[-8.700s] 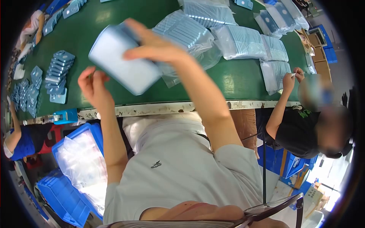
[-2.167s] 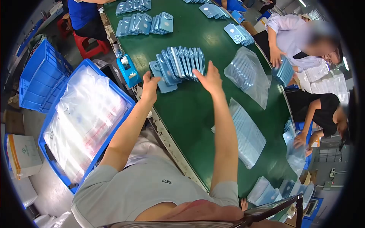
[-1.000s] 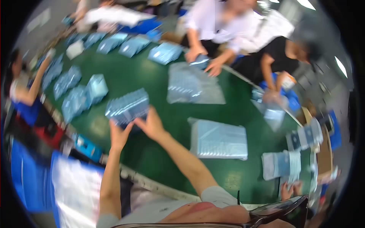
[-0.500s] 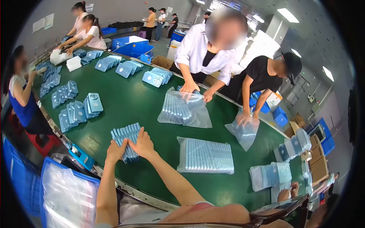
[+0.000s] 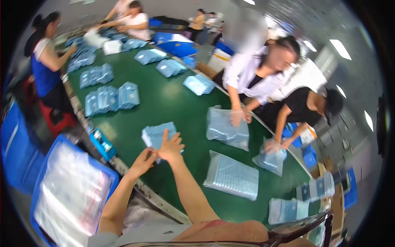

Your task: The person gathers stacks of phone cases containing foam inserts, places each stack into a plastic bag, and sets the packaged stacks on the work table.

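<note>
In the head view a stack of flat light-blue pieces (image 5: 159, 133) lies on the green table (image 5: 173, 99). My right hand (image 5: 170, 147) is at the near right side of this stack, fingers spread and partly over it. My left hand (image 5: 144, 162) is just below and left of the stack, its fingers bent and near my right palm; blur hides whether they hold anything. A filled clear bag (image 5: 232, 175) of similar pieces lies to the right of my hands.
Across the table a person in white handles a clear bag (image 5: 227, 129); a person in black handles another (image 5: 270, 158). More blue stacks (image 5: 109, 99) stand at the left. A blue bin (image 5: 74, 193) of clear bags and a blue device (image 5: 103, 144) are at the near left.
The view has turned left and blurred. My hands no longer press both sides of the stack; my right hand has opened over it, my left has dropped toward me. The stack now appears flatter.
</note>
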`<state>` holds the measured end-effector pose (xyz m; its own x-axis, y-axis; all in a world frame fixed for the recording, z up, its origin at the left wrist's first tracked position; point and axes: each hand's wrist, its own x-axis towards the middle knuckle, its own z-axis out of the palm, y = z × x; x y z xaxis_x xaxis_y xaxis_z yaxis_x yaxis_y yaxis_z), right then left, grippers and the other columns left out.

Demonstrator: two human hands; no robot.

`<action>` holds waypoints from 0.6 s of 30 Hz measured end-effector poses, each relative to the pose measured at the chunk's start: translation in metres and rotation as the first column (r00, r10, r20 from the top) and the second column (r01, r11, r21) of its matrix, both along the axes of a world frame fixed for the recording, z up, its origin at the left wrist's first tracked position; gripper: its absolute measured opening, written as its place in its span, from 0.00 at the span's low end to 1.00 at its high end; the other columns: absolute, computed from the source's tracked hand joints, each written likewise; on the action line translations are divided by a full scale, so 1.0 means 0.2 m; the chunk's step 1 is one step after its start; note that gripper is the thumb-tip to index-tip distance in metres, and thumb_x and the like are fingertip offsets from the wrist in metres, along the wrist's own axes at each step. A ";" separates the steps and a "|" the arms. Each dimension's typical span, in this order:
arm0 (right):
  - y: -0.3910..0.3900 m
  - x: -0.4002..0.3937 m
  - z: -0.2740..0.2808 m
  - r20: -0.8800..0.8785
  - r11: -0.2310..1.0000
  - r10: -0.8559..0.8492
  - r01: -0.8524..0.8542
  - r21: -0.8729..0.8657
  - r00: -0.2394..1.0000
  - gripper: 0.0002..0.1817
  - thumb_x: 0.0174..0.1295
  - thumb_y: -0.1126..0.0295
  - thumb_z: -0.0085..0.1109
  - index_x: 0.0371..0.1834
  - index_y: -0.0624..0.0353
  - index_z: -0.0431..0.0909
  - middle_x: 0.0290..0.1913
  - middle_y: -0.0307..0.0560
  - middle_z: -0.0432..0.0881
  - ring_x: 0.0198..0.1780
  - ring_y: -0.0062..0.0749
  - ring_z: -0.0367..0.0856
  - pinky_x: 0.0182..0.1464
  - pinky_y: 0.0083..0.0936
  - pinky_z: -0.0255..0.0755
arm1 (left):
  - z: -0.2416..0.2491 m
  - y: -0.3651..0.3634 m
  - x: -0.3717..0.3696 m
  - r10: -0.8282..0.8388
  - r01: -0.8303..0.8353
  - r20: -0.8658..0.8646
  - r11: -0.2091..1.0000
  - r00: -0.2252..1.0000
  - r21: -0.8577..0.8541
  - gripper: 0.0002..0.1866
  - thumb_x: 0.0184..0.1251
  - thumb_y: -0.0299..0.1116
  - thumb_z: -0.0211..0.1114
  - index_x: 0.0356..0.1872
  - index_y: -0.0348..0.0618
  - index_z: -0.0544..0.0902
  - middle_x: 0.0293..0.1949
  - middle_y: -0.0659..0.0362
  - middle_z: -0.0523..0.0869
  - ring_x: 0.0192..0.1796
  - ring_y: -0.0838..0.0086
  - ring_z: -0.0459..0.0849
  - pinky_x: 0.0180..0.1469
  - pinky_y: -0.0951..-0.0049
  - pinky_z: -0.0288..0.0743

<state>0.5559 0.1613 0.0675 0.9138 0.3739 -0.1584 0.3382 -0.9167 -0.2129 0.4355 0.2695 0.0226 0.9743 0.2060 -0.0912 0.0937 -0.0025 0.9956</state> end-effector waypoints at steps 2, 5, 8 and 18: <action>0.00 -0.01 0.05 -0.028 1.000 0.016 -0.017 -0.008 0.999 0.68 0.44 0.35 0.70 0.83 0.42 0.35 0.76 0.85 0.36 0.77 0.79 0.41 0.69 0.74 0.44 | 0.14 0.02 -0.27 0.026 -0.081 0.196 0.957 0.980 0.279 0.22 0.72 0.35 0.62 0.64 0.39 0.75 0.50 0.49 0.85 0.50 0.63 0.86 0.51 0.66 0.80; -0.04 0.07 -0.03 0.024 0.998 0.052 -0.052 -0.029 0.998 0.67 0.41 0.34 0.71 0.82 0.37 0.39 0.76 0.82 0.41 0.75 0.77 0.47 0.70 0.70 0.44 | 0.21 0.18 -0.72 0.122 -0.294 0.306 0.734 0.944 0.613 0.15 0.70 0.29 0.61 0.55 0.39 0.81 0.45 0.47 0.86 0.45 0.57 0.87 0.47 0.63 0.81; -0.15 0.06 0.11 0.032 0.994 0.097 -0.098 0.039 0.995 0.64 0.40 0.41 0.75 0.81 0.36 0.46 0.72 0.76 0.54 0.71 0.71 0.58 0.67 0.67 0.53 | 0.14 0.43 -1.21 0.529 -0.494 0.172 0.560 0.831 0.665 0.10 0.68 0.30 0.62 0.49 0.43 0.83 0.34 0.51 0.85 0.34 0.61 0.86 0.38 0.64 0.80; -0.44 -0.15 -0.07 0.105 0.990 0.139 -0.134 -0.051 0.985 0.58 0.48 0.41 0.68 0.81 0.24 0.41 0.77 0.70 0.46 0.74 0.69 0.54 0.70 0.62 0.53 | 0.02 0.55 -1.87 0.671 -0.338 0.106 0.226 0.734 0.914 0.12 0.60 0.35 0.71 0.42 0.46 0.80 0.39 0.56 0.82 0.42 0.60 0.82 0.46 0.62 0.77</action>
